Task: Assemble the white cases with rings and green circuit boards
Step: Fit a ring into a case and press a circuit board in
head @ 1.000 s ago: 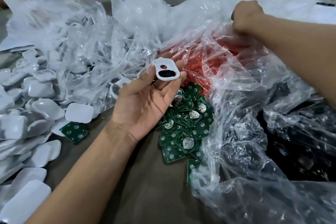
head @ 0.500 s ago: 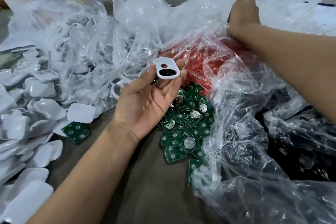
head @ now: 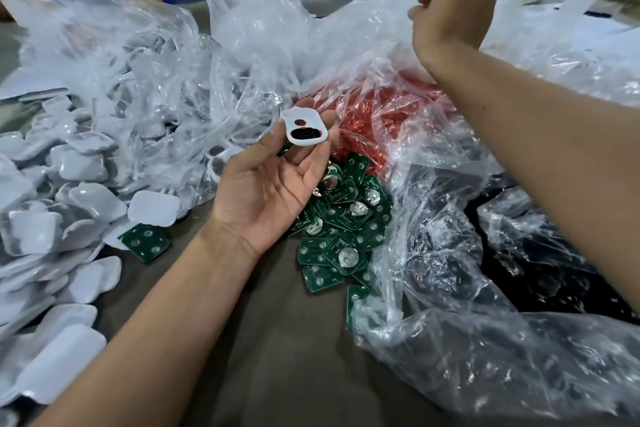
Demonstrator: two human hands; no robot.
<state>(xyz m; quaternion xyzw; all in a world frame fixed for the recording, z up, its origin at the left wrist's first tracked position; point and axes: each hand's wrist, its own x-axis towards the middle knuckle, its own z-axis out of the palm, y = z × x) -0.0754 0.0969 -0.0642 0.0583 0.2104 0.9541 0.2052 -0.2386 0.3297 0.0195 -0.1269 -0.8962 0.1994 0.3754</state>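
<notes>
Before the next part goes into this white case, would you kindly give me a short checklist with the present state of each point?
1. White case held firmly: ok, the left hand pinches it at the fingertips, openings facing the camera.
2. Ring in the right hand: cannot tell, its fingers are curled at the clear plastic bag and whatever they hold is hidden.
3. Ring already seated in the case: cannot tell, only dark openings with a little red at their edges show.
4. Green circuit boards at hand: ok, a loose pile lies just below the left hand.
5. Red parts accessible: not ok, plastic film covers them.
</notes>
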